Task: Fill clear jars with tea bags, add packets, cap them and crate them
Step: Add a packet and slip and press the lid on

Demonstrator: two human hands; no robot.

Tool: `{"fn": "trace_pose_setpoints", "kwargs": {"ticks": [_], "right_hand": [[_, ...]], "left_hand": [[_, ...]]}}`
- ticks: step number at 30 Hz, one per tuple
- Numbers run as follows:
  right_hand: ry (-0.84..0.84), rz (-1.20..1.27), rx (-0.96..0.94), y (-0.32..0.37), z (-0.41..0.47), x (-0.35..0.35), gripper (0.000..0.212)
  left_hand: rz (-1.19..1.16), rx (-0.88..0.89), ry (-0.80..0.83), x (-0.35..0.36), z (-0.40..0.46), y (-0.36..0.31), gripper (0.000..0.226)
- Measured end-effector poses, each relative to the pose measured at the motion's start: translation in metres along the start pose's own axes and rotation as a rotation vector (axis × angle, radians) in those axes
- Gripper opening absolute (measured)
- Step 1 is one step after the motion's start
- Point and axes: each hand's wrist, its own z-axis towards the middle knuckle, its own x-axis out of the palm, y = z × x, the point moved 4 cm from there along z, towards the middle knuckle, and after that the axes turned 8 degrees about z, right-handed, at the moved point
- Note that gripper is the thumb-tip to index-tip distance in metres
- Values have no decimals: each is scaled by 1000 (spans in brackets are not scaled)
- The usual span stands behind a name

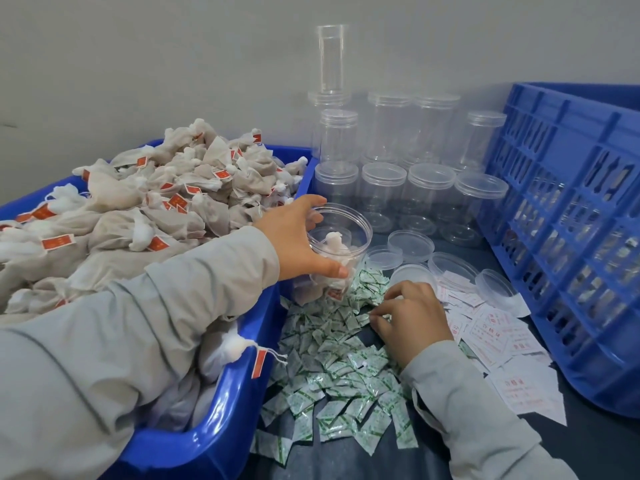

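My left hand (pixel 298 233) grips an uncapped clear jar (pixel 337 251) that stands upright next to the bin's right wall and holds several tea bags. My right hand (pixel 410 315) rests on the pile of small green-and-white packets (pixel 332 372), fingertips pinching at one of them. A blue bin (pixel 221 427) on the left is heaped with tea bags (pixel 145 202) with red tags. Loose clear lids (pixel 410 244) lie just right of the jar. White slips with red print (pixel 498 337) are spread to the right of my right hand.
Rows of capped empty clear jars (pixel 429 188) stand at the back against the grey wall, some stacked. A blue slatted crate (pixel 571 237) stands tilted at the right with jars inside. The tabletop is dark grey.
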Motion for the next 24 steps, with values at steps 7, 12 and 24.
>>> {"fn": "trace_pose_setpoints", "kwargs": {"ticks": [7,12,24], "right_hand": [[60,-45,32,2,-1,4,36],[10,-9,21,3,-2,3,21],[-863,445,-293,19,-24,-59,19]], "left_hand": [[61,33,14,1,0,-2,108],[91,48,37,3,-1,-2,109],[207,207,146,10,-11,-21,111]]}}
